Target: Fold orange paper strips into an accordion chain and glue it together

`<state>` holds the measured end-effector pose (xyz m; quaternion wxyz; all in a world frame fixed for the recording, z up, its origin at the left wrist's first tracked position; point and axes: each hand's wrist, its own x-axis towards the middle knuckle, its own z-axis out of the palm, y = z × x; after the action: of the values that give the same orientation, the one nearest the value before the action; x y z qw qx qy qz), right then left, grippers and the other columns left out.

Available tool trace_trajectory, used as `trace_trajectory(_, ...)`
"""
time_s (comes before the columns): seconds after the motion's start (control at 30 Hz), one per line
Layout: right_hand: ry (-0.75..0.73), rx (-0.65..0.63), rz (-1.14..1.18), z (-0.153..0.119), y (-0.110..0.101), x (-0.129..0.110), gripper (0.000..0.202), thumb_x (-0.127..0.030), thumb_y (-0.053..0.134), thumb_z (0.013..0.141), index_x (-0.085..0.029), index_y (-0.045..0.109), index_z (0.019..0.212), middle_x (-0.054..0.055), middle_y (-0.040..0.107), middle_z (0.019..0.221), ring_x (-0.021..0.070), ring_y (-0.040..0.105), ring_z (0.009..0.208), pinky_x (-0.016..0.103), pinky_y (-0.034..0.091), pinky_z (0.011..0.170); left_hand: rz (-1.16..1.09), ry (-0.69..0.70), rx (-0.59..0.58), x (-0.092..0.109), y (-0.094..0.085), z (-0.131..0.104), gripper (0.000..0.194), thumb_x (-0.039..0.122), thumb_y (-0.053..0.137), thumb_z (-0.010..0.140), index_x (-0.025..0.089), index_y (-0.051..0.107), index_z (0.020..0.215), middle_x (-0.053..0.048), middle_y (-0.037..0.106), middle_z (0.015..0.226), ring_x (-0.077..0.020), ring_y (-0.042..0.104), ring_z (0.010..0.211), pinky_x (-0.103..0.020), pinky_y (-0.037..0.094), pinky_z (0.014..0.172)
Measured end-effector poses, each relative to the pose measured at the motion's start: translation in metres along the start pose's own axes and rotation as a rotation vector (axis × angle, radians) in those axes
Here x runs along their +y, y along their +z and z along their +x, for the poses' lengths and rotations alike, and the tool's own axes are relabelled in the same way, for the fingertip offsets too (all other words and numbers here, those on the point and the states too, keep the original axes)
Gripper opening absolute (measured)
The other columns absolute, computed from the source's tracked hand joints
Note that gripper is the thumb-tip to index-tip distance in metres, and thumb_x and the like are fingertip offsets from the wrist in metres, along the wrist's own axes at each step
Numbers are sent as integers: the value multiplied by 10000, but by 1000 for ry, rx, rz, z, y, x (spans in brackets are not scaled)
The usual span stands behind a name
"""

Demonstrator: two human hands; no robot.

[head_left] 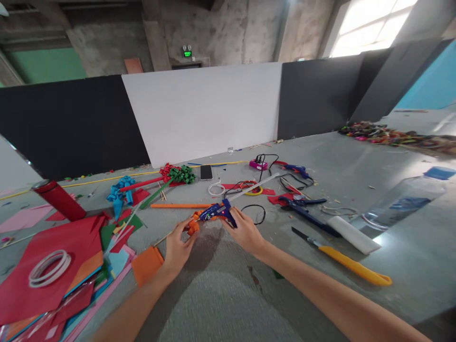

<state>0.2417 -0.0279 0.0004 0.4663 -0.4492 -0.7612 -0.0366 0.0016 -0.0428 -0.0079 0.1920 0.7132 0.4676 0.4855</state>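
Observation:
My left hand (178, 247) pinches a small orange folded paper piece (193, 227) between thumb and fingers. Wrapped round the handle of a blue hot glue gun (215, 211) is my right hand (246, 232). The gun's nozzle points left and meets the orange piece; whether it touches, I cannot tell. A long whitish glue stick (253, 187) slants up behind the gun. Just beyond my hands lies an orange paper-covered stick (178, 205). By my left wrist rests a stack of orange paper squares (147, 266), with a thin wooden stick near it.
Left are red paper sheets (21, 270), a tape roll (50, 269) and a red flask (59, 199). Blue (123, 187) and green (183, 174) paper flowers lie beyond, near a phone (206, 172). Right are a yellow cutter (352, 263), pliers (309, 213) and a plastic bottle (406, 197).

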Motion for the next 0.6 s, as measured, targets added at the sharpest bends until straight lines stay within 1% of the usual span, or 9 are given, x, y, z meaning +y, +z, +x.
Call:
trace_trajectory(0.17,-2,-12,-12,-1,3,-2,243,-327,534,967,-200,554,1173,99,656,947,253,673,830,350,551,731,10,10,8,4,0,1,324,307,643,880,222,637,1192,-67,714,1087,-192,685,913,-321,536,850)
trace_trajectory(0.33,-13,-29,-19,-1,5,-6,230,-342,531,974,-208,561,1159,91,650,937,255,673,836,357,558,733,34,18,21,4,0,1,340,318,642,880,229,637,1208,-66,712,1064,-191,685,893,-328,543,839)
trace_trajectory(0.47,-44,-44,-52,1,5,-10,216,-334,504,987,-198,558,1145,100,650,939,265,670,837,385,561,744,42,19,26,1,1,0,334,298,648,873,225,637,1199,-63,708,1062,-194,681,906,-326,540,843)
trace_trajectory(0.6,-64,-52,-74,1,6,-11,186,-333,489,995,-196,552,1103,88,642,909,255,667,816,380,560,739,42,16,17,1,1,0,324,295,639,879,212,632,1192,-67,702,1059,-195,676,922,-323,533,851)
